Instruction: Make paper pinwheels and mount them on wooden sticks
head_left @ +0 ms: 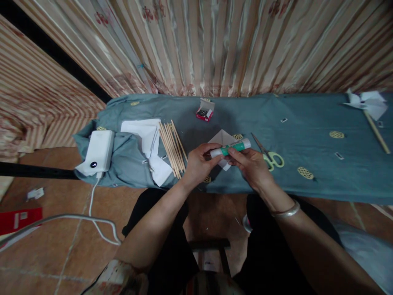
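Glue stick (235, 147), white and green, lies across the middle of the scene, held level between both hands above the near half of the blue-green cloth (291, 119). Left hand (198, 162): thumb and fingers closed on the tube's left end. Right hand (252, 167): thumb on the green body, fingers curled beneath toward the right end. Two-ended grip probably steadies the tube against twist or pull; whether a cap is on, cannot tell.

Creased white paper square (221, 137) lies directly under the tube, partly hidden by the hands; presumably kept there as the piece being worked.

Scissors (272, 159) just beside the right hand, blades pointing far-left, handles near, likely for easy reach. Wooden sticks (172, 147) left of the left hand, roughly parallel, seemingly grouped as stock; loose white sheets (144, 133) further left. Open red box (205, 110) of small dark pieces stands on the far side, lid raised, contents accessible. Paper pinwheel (368, 104) on its stick at far right, well apart, perhaps to protect its vanes.
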A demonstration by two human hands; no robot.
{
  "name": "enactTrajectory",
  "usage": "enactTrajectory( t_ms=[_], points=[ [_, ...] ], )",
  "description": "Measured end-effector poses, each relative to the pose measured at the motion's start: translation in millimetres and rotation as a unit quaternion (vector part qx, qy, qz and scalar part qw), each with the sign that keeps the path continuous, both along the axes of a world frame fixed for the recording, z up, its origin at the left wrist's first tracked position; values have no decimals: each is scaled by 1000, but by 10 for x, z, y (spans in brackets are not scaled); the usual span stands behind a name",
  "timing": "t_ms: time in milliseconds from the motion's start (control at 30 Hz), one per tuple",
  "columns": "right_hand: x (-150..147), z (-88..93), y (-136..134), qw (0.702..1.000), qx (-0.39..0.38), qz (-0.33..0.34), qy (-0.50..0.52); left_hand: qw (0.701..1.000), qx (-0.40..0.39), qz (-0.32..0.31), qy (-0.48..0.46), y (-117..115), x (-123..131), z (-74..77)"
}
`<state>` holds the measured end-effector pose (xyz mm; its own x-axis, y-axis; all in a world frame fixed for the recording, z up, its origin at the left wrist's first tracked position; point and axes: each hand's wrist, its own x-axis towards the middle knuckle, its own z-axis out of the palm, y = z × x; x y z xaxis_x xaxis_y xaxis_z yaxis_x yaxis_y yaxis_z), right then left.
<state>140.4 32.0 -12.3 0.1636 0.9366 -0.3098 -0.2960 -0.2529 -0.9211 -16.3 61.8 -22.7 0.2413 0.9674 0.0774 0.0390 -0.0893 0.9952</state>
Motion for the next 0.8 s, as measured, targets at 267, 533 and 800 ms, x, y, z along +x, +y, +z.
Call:
enactTrajectory(
  t_ms=[267, 533, 800],
  points=[
    [273, -73, -133, 933, 116, 33, -340, 962, 104, 164, 191, 498, -398, -114],
    [402, -177, -286, 766, 285, 165, -552, 863, 318, 82, 385, 313, -419, -81],
    [482, -190, -305, 763, 273, 186, -556, 812, 365, -151, 430, 38, -223, -31]
  ],
)
